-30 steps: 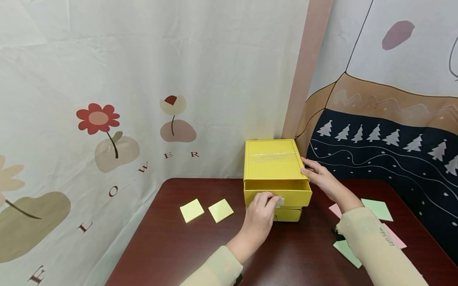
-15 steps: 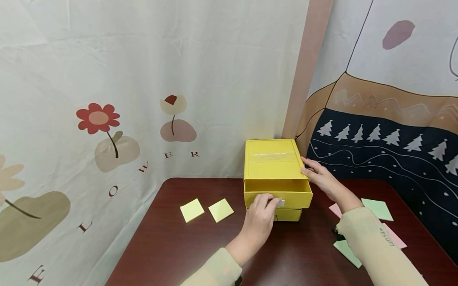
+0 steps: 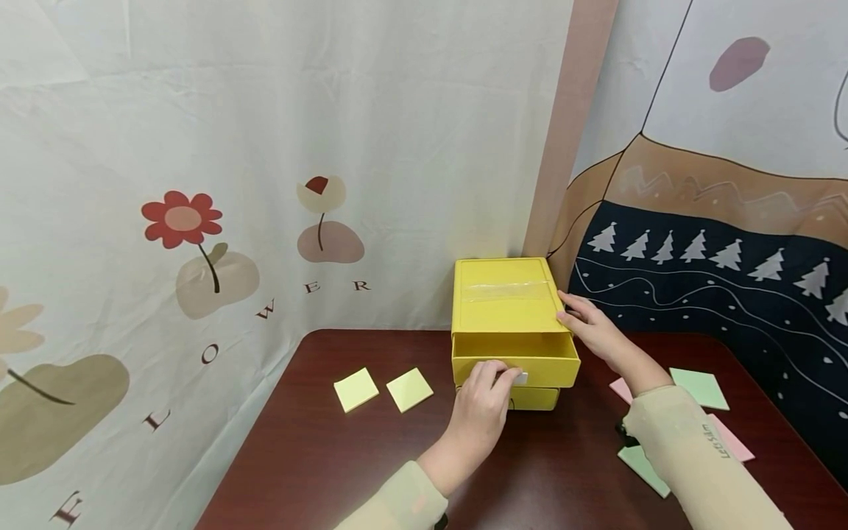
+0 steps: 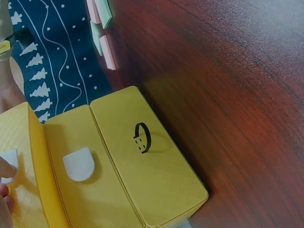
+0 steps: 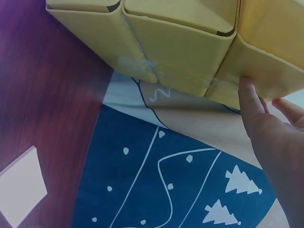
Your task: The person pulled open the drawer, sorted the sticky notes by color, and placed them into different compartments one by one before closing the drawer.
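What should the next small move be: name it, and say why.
Probably to draw the top drawer a little further out: it stands only partly open, the left hand pinches its white tab, and the right hand touches the yellow box.

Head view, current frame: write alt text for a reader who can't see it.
A person's left grip pinches the white tab of the partly open top drawer of a yellow drawer box, while the right grip touches the box's right side. Two yellow pads lie left of it on the dark red table; pink pads and green pads to its right.
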Action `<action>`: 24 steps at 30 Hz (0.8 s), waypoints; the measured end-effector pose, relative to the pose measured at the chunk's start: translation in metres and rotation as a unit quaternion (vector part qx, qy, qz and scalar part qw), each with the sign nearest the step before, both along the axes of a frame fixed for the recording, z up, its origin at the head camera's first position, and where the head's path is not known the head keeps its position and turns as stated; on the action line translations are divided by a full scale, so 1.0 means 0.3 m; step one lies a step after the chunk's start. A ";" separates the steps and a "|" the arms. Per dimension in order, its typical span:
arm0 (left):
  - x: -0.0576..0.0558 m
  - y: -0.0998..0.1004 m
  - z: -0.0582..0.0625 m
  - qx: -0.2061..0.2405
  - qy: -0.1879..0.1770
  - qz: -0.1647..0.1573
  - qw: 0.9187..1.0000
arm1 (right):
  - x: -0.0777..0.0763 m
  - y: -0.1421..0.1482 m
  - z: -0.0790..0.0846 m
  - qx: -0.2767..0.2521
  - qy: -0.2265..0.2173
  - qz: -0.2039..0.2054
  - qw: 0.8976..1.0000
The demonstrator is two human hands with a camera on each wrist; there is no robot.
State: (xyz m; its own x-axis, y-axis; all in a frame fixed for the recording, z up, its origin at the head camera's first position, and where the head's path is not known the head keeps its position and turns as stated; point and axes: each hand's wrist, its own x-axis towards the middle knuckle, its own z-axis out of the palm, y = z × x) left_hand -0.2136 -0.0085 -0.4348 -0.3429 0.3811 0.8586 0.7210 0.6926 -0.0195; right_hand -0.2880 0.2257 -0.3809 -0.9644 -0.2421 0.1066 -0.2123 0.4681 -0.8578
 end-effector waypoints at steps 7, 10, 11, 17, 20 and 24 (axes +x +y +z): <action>0.006 0.001 0.002 -0.002 -0.005 0.001 1.000 | -0.002 0.002 -0.004 -0.004 -0.003 0.001 1.000; 0.009 0.001 0.003 -0.004 -0.008 0.001 1.000 | -0.003 0.004 -0.006 -0.006 -0.004 0.002 1.000; 0.010 0.001 0.004 -0.005 -0.008 0.001 1.000 | -0.003 0.004 -0.006 -0.007 -0.004 0.003 1.000; 0.020 -0.002 0.004 -0.010 -0.011 0.000 1.000 | 0.001 0.002 -0.001 -0.006 -0.002 0.002 1.000; 0.024 -0.003 0.004 -0.011 -0.014 0.000 1.000 | 0.001 0.002 0.000 -0.004 -0.002 0.000 1.000; 0.028 -0.003 0.003 -0.011 -0.015 0.001 1.000 | 0.000 0.002 -0.001 -0.005 -0.006 -0.001 1.000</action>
State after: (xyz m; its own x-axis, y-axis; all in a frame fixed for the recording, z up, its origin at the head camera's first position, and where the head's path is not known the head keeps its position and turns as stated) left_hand -0.2051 -0.0094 -0.4339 -0.3701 0.3981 0.8393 0.7196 0.6943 -0.0120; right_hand -0.2881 0.2262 -0.3812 -0.9662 -0.2390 0.0966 -0.2003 0.4600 -0.8650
